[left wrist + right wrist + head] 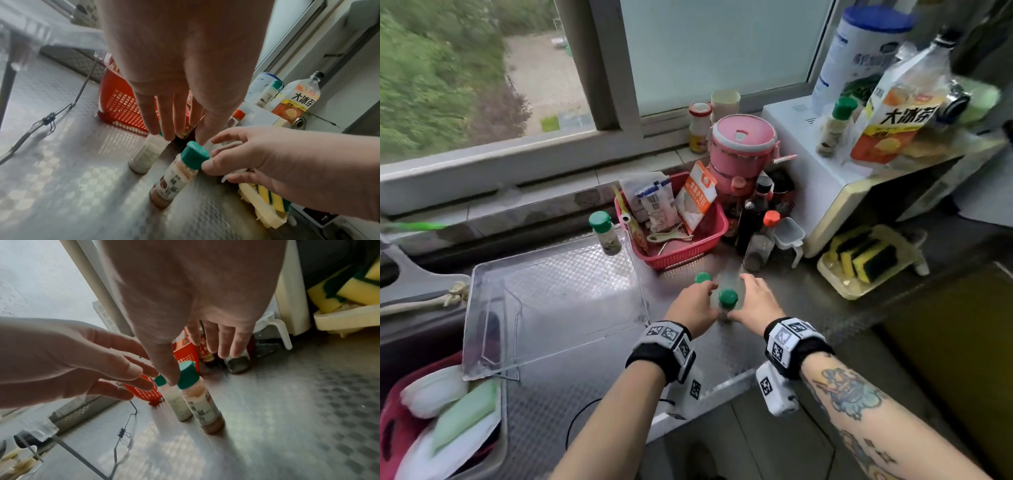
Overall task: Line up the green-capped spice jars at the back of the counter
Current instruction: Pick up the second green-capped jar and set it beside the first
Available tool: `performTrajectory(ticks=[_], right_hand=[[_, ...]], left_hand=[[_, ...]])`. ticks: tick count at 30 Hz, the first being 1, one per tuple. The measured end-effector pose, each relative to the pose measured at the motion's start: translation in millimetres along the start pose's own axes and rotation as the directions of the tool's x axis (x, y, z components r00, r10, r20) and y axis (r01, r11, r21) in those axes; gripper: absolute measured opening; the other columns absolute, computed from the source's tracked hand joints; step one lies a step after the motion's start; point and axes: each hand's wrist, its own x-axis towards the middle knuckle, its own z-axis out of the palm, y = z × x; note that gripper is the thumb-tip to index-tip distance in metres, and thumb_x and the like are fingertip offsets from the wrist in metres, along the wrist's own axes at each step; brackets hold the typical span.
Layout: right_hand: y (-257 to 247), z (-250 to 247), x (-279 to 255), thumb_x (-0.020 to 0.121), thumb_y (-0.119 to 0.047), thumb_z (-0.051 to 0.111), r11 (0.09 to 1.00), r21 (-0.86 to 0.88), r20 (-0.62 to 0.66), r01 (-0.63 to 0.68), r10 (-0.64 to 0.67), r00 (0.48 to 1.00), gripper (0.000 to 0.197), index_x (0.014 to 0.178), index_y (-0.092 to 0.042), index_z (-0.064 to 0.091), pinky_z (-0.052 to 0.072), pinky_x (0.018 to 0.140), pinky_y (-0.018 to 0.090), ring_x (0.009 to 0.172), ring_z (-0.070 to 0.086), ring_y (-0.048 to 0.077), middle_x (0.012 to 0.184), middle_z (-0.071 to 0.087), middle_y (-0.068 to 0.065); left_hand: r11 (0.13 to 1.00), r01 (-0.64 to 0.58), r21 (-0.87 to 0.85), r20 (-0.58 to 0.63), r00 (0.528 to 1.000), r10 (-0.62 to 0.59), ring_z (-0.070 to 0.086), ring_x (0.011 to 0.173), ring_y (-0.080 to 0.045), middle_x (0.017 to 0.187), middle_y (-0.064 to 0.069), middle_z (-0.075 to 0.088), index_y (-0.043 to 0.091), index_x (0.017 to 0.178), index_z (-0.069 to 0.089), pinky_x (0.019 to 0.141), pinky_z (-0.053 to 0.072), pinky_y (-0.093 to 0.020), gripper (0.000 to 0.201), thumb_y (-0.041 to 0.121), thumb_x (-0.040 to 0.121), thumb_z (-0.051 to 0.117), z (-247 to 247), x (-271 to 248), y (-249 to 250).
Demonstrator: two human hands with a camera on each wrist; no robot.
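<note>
Two green-capped spice jars stand close together on the steel counter [599,346]: one with brown powder [726,306] [174,175] [203,407], one with white contents [702,277] [148,154] [176,402]. My left hand [705,294] [176,129] reaches over the white jar with straight fingers, fingertips at its cap. My right hand [743,291] [197,365] is spread beside the brown jar, thumb against its cap, not gripping. A third green-capped jar [606,234] stands at the back by the clear tray. A fourth [835,125] stands on the microwave.
A clear plastic tray [482,308] lies left of the jars. A red basket [709,236] of packets and dark sauce bottles [751,222] stand behind them. The white microwave [835,192] with a tea bottle [893,113] is at right, and a sponge dish [835,284] sits below it.
</note>
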Motion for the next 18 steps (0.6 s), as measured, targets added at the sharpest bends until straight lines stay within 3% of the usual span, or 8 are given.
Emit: performTrajectory(ticks=[3,8,11,15,18], right_hand=[[7,11,4,0.071,-0.025,0.076,1.000,-0.010,0.018,0.009,-0.009,1.000,0.079,0.140,-0.015,0.039,0.038,0.107,0.042,0.129,0.046,0.031,0.138,0.047,0.013],[10,25,7,0.078,-0.024,0.068,0.998,0.018,-0.030,0.056,-0.056,0.998,0.051,0.125,-0.019,0.049,0.045,0.098,0.043,0.117,0.055,0.031,0.126,0.059,0.009],[6,29,7,0.080,-0.022,0.065,0.998,0.008,-0.052,0.057,-0.056,0.997,0.038,0.115,-0.019,0.051,0.048,0.093,0.044,0.111,0.058,0.031,0.120,0.063,0.007],[2,24,0,0.078,-0.026,0.065,0.998,0.017,-0.068,0.067,-0.065,0.996,0.033,0.108,-0.021,0.052,0.050,0.087,0.045,0.103,0.060,0.030,0.112,0.063,0.005],[-3,9,-11,0.071,-0.034,0.067,0.997,0.056,-0.089,0.058,-0.053,0.995,0.034,0.100,-0.025,0.052,0.052,0.083,0.044,0.093,0.061,0.027,0.103,0.062,0.001]], left_hand=[[1.000,0.023,0.016,0.023,0.999,-0.024,0.056,0.124,-0.028,0.133,-0.012,0.062,0.010,0.137,0.050,0.105,0.043,-0.034,0.055,0.022,0.084,0.056,12,6,-7],[0.998,0.063,0.004,0.051,0.997,-0.063,0.059,0.120,-0.030,0.129,-0.014,0.064,0.012,0.137,0.047,0.101,0.046,-0.036,0.052,0.025,0.088,0.051,26,12,-17],[0.998,0.056,-0.009,0.053,0.997,-0.056,0.061,0.114,-0.034,0.121,-0.015,0.066,0.015,0.130,0.052,0.095,0.048,-0.037,0.043,0.025,0.088,0.050,29,12,-18],[0.998,0.054,-0.037,0.058,0.997,-0.052,0.062,0.108,-0.035,0.115,-0.018,0.068,0.014,0.114,0.057,0.091,0.049,-0.039,0.030,0.020,0.086,0.047,25,11,-12],[0.999,0.033,-0.019,0.062,0.998,-0.032,0.061,0.107,-0.035,0.115,-0.018,0.067,0.011,0.114,0.057,0.090,0.049,-0.037,0.030,0.018,0.087,0.047,11,4,-1]])
